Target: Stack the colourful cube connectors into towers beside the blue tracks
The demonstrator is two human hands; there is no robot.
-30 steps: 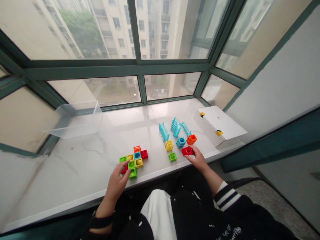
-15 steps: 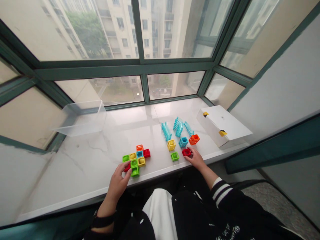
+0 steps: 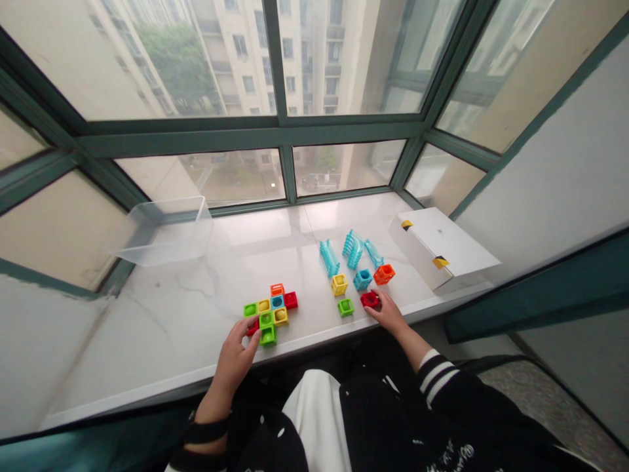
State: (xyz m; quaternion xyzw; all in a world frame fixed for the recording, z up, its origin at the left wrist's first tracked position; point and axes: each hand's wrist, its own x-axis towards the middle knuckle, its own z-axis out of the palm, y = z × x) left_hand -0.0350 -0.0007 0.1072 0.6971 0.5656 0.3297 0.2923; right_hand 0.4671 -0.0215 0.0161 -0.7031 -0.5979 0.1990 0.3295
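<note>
Left hand (image 3: 236, 357) fingers (image 3: 246, 324) half-curled, forefinger and thumb tips touching the near-left corner of the joined cluster of multicoloured hollow plastic cubes (image 3: 271, 311); whether they grip it I cannot tell. Right hand (image 3: 392, 316) fingers (image 3: 377, 308) pinch the loose red hollow plastic cube (image 3: 369, 299), near the front edge of the white marble counter (image 3: 196, 308). Just beside it lies a green hollow cube (image 3: 346, 307), with translucent blue ribbed track pieces (image 3: 352, 248) and a white cardboard box (image 3: 442, 246) beyond.

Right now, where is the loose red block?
Head view, right side of the sill near its front edge: the loose red block touches the right hand, with the loose green block to its left and the orange block behind it.
</note>
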